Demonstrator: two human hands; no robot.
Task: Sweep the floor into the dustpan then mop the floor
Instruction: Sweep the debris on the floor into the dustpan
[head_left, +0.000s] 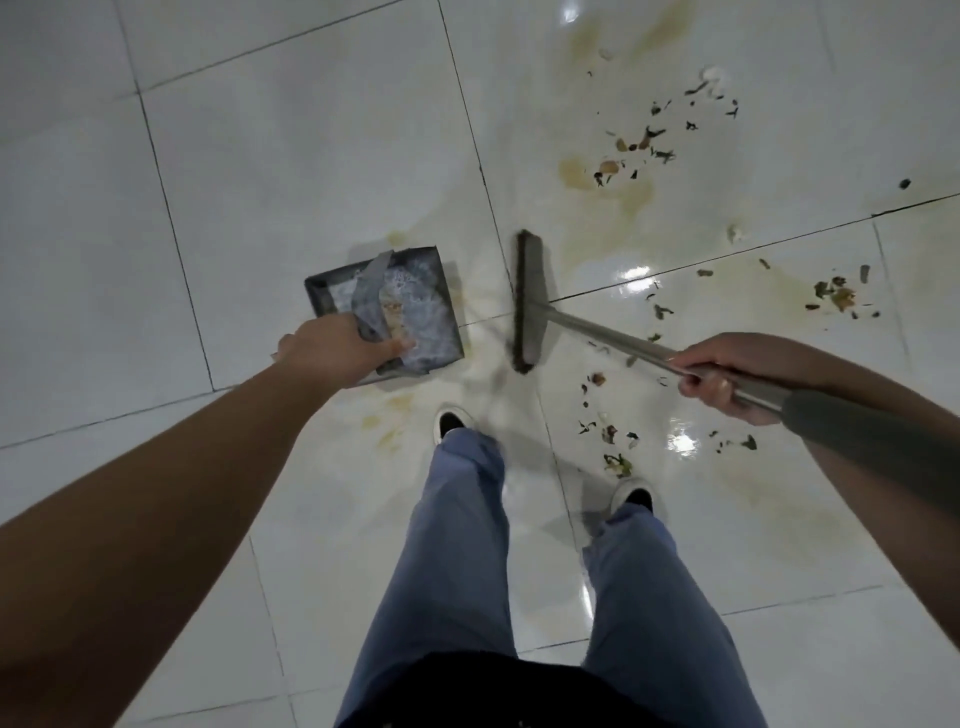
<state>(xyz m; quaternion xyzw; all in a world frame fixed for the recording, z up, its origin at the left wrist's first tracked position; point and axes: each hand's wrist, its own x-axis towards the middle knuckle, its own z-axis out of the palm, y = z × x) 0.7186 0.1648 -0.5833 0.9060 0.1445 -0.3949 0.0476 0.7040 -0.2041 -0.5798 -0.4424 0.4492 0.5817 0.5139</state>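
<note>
The dustpan (387, 306) sits on the white tile floor (249, 171) just ahead of the left foot, open side facing right toward the broom head (530, 301), which makes sense since that's the way the dirt has to come in. The left hand (332, 351) has its fingers (400, 344) wrapped over the pan's handle at the near edge, probably pinning it so it doesn't skate on the glossy tile. The broom head is just beside the pan's mouth, bristles down, standing roughly parallel to that open edge. The right hand (727, 376) is closed around the metal pole (613, 340) low down, fingers curled tight, so one arm can steer it. Most of the debris (649, 140) is still scattered off to the right and further out, with more bits near the right shoe (631, 493). Yellowish stains (608, 197) are smeared around too, so I'd say sweeping is barely started and the mop comes much later.
</note>
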